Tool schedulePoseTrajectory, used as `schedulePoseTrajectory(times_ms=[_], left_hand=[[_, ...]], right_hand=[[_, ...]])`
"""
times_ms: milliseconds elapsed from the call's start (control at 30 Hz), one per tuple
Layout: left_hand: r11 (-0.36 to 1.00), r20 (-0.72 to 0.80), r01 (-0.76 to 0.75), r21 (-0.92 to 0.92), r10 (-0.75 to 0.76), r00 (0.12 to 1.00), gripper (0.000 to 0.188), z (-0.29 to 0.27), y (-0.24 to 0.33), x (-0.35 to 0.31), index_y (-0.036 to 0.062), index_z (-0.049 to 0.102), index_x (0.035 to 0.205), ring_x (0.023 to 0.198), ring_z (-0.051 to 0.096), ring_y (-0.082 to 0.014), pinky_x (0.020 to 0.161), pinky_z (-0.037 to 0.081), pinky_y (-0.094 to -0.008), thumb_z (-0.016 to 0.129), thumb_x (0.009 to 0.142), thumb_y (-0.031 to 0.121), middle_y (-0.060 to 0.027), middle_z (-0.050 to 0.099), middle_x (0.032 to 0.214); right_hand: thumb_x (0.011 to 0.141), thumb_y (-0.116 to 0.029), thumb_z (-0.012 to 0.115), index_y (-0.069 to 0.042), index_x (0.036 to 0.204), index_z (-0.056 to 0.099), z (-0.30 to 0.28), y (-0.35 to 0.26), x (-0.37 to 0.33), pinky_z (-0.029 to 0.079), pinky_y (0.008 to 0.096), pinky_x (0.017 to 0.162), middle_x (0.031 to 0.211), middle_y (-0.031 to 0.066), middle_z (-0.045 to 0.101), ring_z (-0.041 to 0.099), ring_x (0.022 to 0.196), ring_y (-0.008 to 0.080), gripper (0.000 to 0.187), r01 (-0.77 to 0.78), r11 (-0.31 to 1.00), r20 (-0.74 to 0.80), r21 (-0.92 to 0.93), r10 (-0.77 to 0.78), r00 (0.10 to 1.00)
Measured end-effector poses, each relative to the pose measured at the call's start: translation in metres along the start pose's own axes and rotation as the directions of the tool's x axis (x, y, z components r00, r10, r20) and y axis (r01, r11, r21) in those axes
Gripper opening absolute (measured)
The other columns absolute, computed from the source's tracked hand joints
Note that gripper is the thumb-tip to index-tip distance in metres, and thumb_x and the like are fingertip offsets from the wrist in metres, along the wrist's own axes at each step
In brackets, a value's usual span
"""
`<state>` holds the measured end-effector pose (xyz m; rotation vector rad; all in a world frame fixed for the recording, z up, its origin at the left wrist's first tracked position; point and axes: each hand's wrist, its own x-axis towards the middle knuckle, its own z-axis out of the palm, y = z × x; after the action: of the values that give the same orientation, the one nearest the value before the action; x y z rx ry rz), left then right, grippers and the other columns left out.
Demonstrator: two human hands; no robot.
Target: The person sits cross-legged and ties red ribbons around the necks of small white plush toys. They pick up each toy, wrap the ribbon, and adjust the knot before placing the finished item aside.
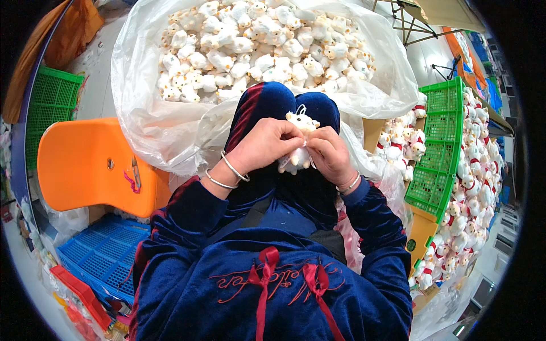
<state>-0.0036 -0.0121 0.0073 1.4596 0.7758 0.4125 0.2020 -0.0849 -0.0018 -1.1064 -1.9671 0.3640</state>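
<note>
Between my knees I hold a small white plush animal (297, 161) upright, its head with a hanging loop on top. My left hand (266, 141) is closed in a pinch at the toy's neck. On the other side, my right hand (331, 154) pinches at the neck too, its fingertips nearly meeting the left ones. A thin pale strip, perhaps a ribbon, shows by the fingers; its ends hang beside the toy's body. What exactly lies between the fingertips is hidden.
Ahead, a large clear plastic bag (136, 74) holds many similar plush toys (244, 45). An orange stool (74, 165) carrying a small tool (136, 170) stands left, above a blue crate (105, 250). At right are a green crate (435, 153) and plush toys with red neckbands (472, 193).
</note>
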Motion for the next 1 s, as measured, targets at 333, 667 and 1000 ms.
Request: schedulePoseTrajectory(times_ms=[333, 667, 1000], left_hand=[[0.998, -0.061, -0.023, 0.056, 0.027, 0.998, 0.015, 0.004, -0.003, -0.006, -0.0009, 0.074, 0.099, 0.077, 0.065, -0.0070, 0.069, 0.054, -0.0261, 0.069, 0.096, 0.013, -0.0055, 0.074, 0.084], [0.989, 0.080, -0.031, 0.147, 0.020, 0.997, 0.016, -0.011, 0.012, 0.002, -0.0009, 0.076, 0.097, 0.073, 0.070, -0.0117, 0.069, 0.056, -0.0282, 0.071, 0.094, 0.014, -0.0082, 0.076, 0.080], [0.890, 0.033, -0.186, 0.416, 0.190, 0.981, 0.014, 0.000, 0.009, 0.001, -0.0010, 0.069, 0.089, 0.072, 0.072, -0.0202, 0.067, 0.055, -0.0334, 0.070, 0.091, 0.012, -0.0152, 0.072, 0.079]], right_hand=[[0.074, 0.004, 0.078, -0.002, 0.093, 0.066, 0.001, -0.001, -0.001, 0.055, 0.0382, 0.073, 0.094, 0.0115, 0.068, 0.066, 0.085, 0.0306, 0.023, 0.010, 1.000, -0.013, -0.027, -0.010, 1.000], [0.074, 0.003, 0.076, -0.002, 0.095, 0.066, -0.003, 0.002, 0.003, 0.055, 0.0380, 0.072, 0.095, 0.0113, 0.066, 0.065, 0.085, 0.0311, 0.024, 0.079, 0.997, 0.057, -0.009, -0.078, 0.995], [0.075, 0.001, 0.077, -0.003, 0.095, 0.065, -0.007, 0.006, 0.004, 0.054, 0.0388, 0.073, 0.097, 0.0115, 0.066, 0.065, 0.086, 0.0308, 0.024, 0.075, 0.997, 0.111, 0.003, -0.075, 0.991]])
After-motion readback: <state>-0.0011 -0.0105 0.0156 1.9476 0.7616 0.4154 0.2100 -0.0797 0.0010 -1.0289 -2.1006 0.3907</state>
